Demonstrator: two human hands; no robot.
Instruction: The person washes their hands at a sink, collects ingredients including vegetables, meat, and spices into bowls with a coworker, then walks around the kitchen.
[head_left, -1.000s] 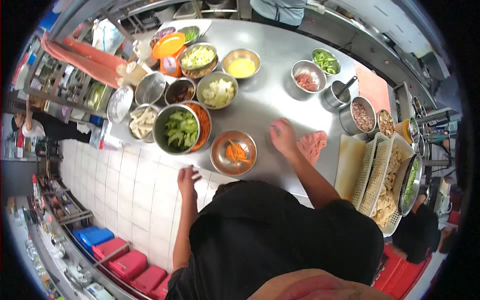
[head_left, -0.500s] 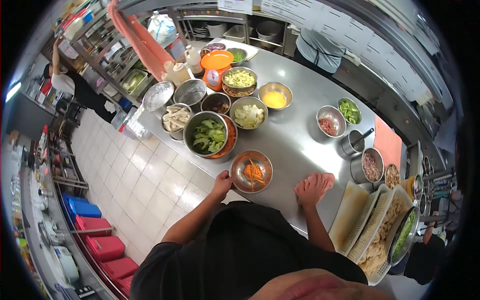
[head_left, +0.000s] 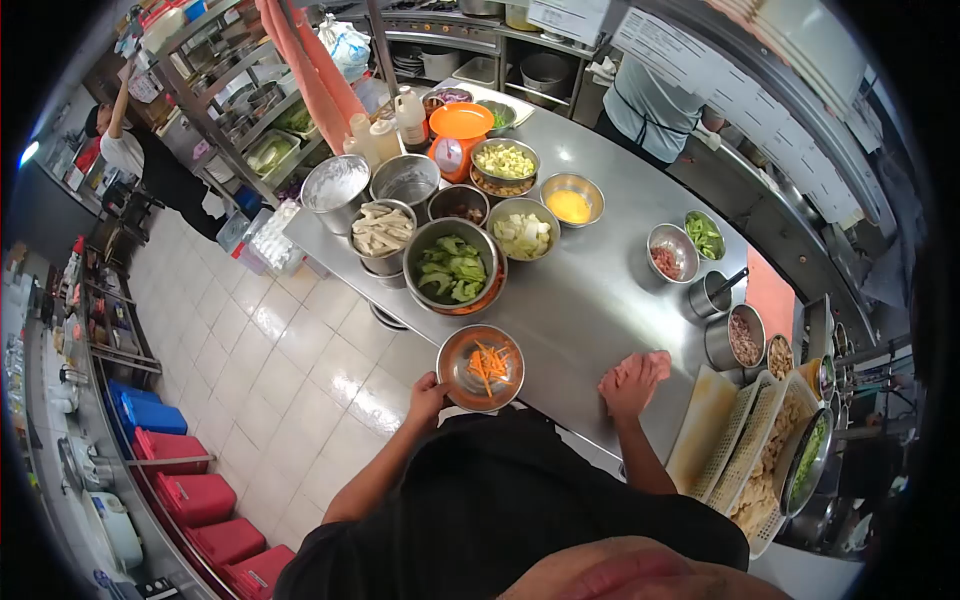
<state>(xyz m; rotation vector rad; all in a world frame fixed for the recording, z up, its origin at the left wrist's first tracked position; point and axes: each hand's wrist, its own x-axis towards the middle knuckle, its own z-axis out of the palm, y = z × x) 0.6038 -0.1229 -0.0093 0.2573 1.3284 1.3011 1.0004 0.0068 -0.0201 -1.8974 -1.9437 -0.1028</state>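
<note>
My left hand (head_left: 426, 400) grips the rim of a metal bowl (head_left: 455, 362) with thin orange carrot strips (head_left: 489, 364) in it. The bowl is held over the table's near edge, close to my body. On the steel table, my right hand (head_left: 628, 390) is closed over a crumpled pink cloth (head_left: 656, 364) and partly covers it. Just beyond the carrot bowl stands a larger metal bowl of cut green leaves (head_left: 452, 268), with more orange strips showing under its rim.
Several metal containers crowd the left side, near an orange scale (head_left: 460, 122). Bowls of chopped meat (head_left: 743, 336) and green peppers (head_left: 704, 236) stand at right, above perforated baskets (head_left: 765, 462). A person (head_left: 655, 105) stands across the table; another (head_left: 160, 160) reaches up at far left.
The carrot bowl in my left hand has moved off the table towards my body and left. My right hand remains on the pink cloth. The view has shifted slightly.
</note>
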